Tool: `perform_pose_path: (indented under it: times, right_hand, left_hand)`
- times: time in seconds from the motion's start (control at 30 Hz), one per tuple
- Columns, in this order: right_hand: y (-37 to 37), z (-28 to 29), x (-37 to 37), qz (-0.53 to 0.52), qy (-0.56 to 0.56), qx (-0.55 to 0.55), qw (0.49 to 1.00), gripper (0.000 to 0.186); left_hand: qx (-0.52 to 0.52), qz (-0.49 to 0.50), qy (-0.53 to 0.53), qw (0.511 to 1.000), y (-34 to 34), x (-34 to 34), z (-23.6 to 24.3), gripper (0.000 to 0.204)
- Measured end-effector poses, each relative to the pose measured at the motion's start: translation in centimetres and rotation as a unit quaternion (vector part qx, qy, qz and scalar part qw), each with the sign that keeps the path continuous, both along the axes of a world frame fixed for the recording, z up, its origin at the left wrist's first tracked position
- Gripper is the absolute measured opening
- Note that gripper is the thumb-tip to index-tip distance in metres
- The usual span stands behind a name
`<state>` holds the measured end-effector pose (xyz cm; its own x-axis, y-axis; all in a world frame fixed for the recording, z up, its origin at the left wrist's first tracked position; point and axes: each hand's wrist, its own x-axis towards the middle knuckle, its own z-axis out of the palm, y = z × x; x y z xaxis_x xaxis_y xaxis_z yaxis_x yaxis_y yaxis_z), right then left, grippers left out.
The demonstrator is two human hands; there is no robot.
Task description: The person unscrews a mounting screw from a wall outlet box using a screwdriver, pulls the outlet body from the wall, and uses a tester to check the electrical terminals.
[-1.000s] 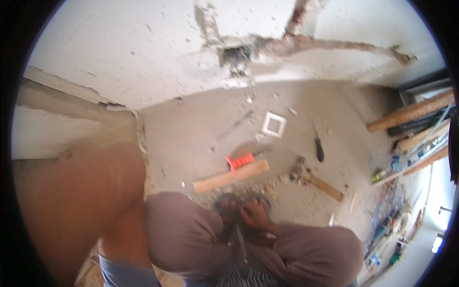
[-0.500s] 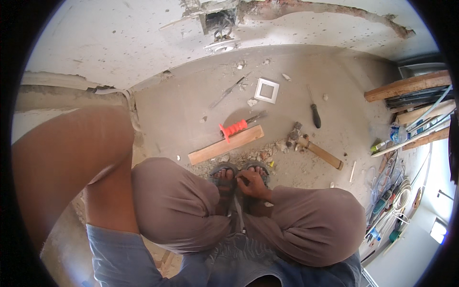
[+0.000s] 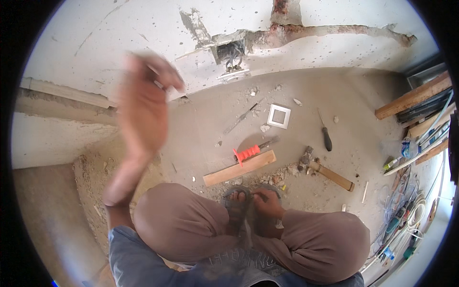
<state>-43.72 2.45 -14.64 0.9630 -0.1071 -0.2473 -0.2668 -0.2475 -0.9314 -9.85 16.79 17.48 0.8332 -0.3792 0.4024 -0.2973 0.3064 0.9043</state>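
The left grip point(image 3: 147, 107) is raised beyond the left knee, in front of the pale wall point(image 3: 103, 52). It is blurred, its fingers bent; whether it is closed around anything cannot be told. The right grip point(image 3: 268, 203) hangs low between the knees, over the right foot, fingers curled inward; whether they hold something or touch the foot cannot be made out.

Just ahead of the right grip and to its left, the wood strip point(image 3: 240, 168) lies slantwise on the floor point(image 3: 306, 95). Along its far edge is the chisel point(image 3: 247, 154) with a red guarded handle, its dark blade pointing right. Both lie to the right of the left grip and nearer the feet, well apart from it.

The hammer point(image 3: 332, 176) lies to the right of the right grip, beside rubble point(image 3: 275, 180). Farther off are a dark-handled screwdriver point(image 3: 327, 138) and a white square frame point(image 3: 271, 115). Wires point(image 3: 234, 61) hang from a recess in the wall.
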Motion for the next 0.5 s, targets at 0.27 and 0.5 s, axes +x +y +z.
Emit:
perform_pose_path:
  times: [0.27,0.5]
  right_hand:
    - [-14.1,2.9,5.5,-0.245,0.002,-0.015,0.969,0.018]
    - [-16.9,11.0,17.5,-0.133,-0.109,-0.152,0.973,0.018]
  left_hand:
    - [0.065,0.075,0.328,0.939,-2.5,-0.6,-20.6,0.028]
    - [0.021,0.139,0.162,0.977,-6.7,1.0,-22.7,0.036]
